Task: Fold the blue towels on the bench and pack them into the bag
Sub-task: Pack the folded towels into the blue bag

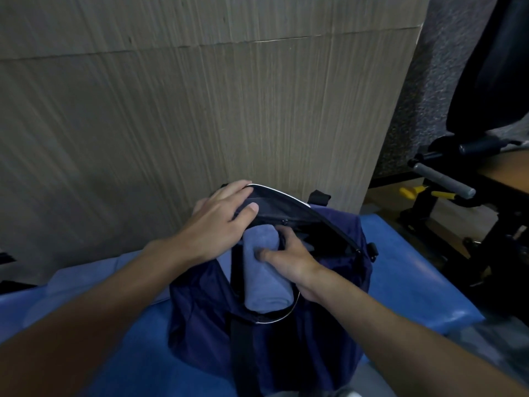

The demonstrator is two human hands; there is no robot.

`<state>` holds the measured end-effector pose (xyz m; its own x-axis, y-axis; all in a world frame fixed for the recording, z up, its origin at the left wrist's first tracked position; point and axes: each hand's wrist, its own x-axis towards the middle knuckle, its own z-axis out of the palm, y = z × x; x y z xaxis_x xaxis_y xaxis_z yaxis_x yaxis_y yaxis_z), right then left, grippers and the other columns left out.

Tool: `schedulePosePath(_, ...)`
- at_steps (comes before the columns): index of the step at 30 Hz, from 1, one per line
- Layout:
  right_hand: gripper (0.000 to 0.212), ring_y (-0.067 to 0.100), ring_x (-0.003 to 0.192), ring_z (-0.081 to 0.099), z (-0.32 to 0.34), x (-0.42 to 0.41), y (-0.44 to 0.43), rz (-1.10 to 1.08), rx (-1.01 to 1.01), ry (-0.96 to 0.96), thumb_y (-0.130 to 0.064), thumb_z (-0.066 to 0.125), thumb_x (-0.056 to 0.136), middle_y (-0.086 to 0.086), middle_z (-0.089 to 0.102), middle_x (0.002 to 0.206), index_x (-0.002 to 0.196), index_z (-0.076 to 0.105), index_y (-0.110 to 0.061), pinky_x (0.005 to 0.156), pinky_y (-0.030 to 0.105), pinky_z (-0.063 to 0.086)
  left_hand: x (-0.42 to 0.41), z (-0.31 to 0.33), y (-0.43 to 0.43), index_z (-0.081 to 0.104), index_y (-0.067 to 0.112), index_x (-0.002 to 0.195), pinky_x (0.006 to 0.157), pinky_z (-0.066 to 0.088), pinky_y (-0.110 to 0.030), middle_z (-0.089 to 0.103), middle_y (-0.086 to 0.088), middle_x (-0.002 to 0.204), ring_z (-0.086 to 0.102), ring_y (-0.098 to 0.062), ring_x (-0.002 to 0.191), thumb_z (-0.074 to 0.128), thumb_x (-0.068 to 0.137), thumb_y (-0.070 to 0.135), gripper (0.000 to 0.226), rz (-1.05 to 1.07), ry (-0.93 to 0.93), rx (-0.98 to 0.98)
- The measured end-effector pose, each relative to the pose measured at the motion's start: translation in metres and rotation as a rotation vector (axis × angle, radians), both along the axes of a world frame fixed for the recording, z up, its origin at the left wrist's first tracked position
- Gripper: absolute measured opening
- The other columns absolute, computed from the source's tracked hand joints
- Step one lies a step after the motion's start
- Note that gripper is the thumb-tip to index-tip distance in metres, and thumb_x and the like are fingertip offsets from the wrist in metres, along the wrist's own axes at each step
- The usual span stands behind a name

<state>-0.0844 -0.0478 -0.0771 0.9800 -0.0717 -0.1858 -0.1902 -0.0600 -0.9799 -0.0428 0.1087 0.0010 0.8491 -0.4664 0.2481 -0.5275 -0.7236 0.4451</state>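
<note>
My left fingers (237, 193) grip the bag (286, 353) rim, holding it open on the desk (415, 282); my right fingers (272, 255) clamp the folded towel (263, 282), halfway in. I'd guess that pale cloth (86, 279) by the desk's left edge still needs folding.

Blue padded tabletop (400, 287), glossy surface, runs left to right, far edge against the wood-grain wall panel (200, 110). Dark navy bag (200, 310) sits on it about mid-frame, mouth open upward, black strap down its front. Pale blue towel (86, 277) lies flat on the tabletop left of the bag, reaching the bag's side.
</note>
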Motion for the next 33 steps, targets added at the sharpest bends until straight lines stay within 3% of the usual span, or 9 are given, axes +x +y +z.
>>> schedulePosePath(5,0.065,0.019,0.104,0.063,-0.019,0.041,0.018,-0.069,0.029,0.058,-0.017,0.074,0.074,0.001,0.065,0.116,0.132,0.043,-0.023,0.095,0.038,0.053,0.007,0.001,0.01,0.036,0.024,0.15,0.121,0.015,-0.044,0.026,0.019,0.157,0.016,0.007,0.141,0.016,0.082,0.068,0.083,-0.043,-0.034,0.014)
schedulePosePath(9,0.06,0.013,0.105,0.059,-0.026,0.056,0.027,-0.095,0.008,-0.001,-0.014,0.07,0.083,-0.004,0.06,0.117,0.133,0.04,-0.026,0.096,0.03,0.05,0.014,0.0,0.019,0.037,0.025,0.15,0.12,0.019,-0.045,0.026,0.019,0.157,0.018,0.004,0.144,0.017,0.086,0.065,0.078,-0.063,-0.084,0.034)
schedulePosePath(12,0.068,0.012,0.107,0.053,-0.033,0.064,0.03,-0.117,-0.025,-0.033,-0.016,0.071,0.085,-0.001,0.056,0.128,0.141,0.033,-0.024,0.097,0.027,0.047,0.018,0.001,0.025,0.037,0.026,0.15,0.119,0.02,-0.046,0.026,0.02,0.157,0.019,0.005,0.143,0.018,0.088,0.065,0.075,-0.072,-0.088,0.012)
schedulePosePath(16,0.079,0.008,0.103,0.049,-0.039,0.069,0.032,-0.053,-0.069,-0.02,-0.012,0.076,0.08,-0.006,0.052,0.121,0.144,0.03,-0.02,0.082,0.017,0.042,0.021,0.002,0.027,0.038,0.023,0.149,0.119,0.02,-0.047,0.027,0.02,0.156,0.02,0.005,0.142,0.018,0.088,0.064,0.076,-0.082,-0.099,0.005)
schedulePosePath(21,0.071,0.005,0.094,0.053,-0.047,0.074,0.033,-0.025,-0.018,0.0,-0.012,0.075,0.08,-0.006,0.056,0.118,0.138,0.036,-0.024,0.068,0.009,0.044,0.022,0.001,0.028,0.039,0.023,0.149,0.119,0.021,-0.046,0.028,0.02,0.156,0.021,0.006,0.142,0.019,0.089,0.063,0.075,-0.089,-0.099,-0.01)
schedulePosePath(24,0.063,0.006,0.095,0.056,-0.05,0.077,0.034,-0.015,0.002,0.028,-0.011,0.075,0.08,-0.007,0.058,0.112,0.131,0.04,-0.024,0.073,0.013,0.048,0.023,0.001,0.028,0.038,0.024,0.149,0.119,0.019,-0.046,0.027,0.021,0.156,0.019,0.007,0.142,0.018,0.089,0.064,0.075,-0.085,-0.093,-0.007)
schedulePosePath(27,0.059,0.005,0.093,0.059,-0.051,0.079,0.036,0.015,-0.003,0.029,-0.012,0.075,0.08,-0.005,0.062,0.111,0.13,0.045,-0.02,0.069,0.011,0.049,0.022,0.0,0.028,0.038,0.025,0.149,0.12,0.018,-0.047,0.027,0.021,0.156,0.018,0.007,0.143,0.019,0.089,0.064,0.075,-0.088,-0.087,-0.005)
schedulePosePath(30,0.076,0.015,0.115,0.054,-0.052,0.079,0.039,0.085,-0.15,0.048,-0.023,0.078,0.078,0.002,0.054,0.132,0.141,0.036,-0.018,0.091,0.021,0.048,0.022,-0.001,0.029,0.038,0.025,0.149,0.12,0.018,-0.047,0.027,0.022,0.156,0.018,0.008,0.142,0.018,0.089,0.064,0.074,-0.083,-0.087,0.001)
schedulePosePath(33,0.083,0.028,0.139,0.029,-0.048,0.072,0.04,0.125,-0.57,-0.063,-0.048,0.068,0.081,0.005,0.025,0.153,0.148,0.026,-0.022,0.114,0.035,0.03,0.023,-0.002,0.031,0.038,0.024,0.149,0.12,0.019,-0.047,0.027,0.021,0.156,0.018,0.007,0.143,0.019,0.09,0.063,0.074,-0.085,-0.102,0.012)
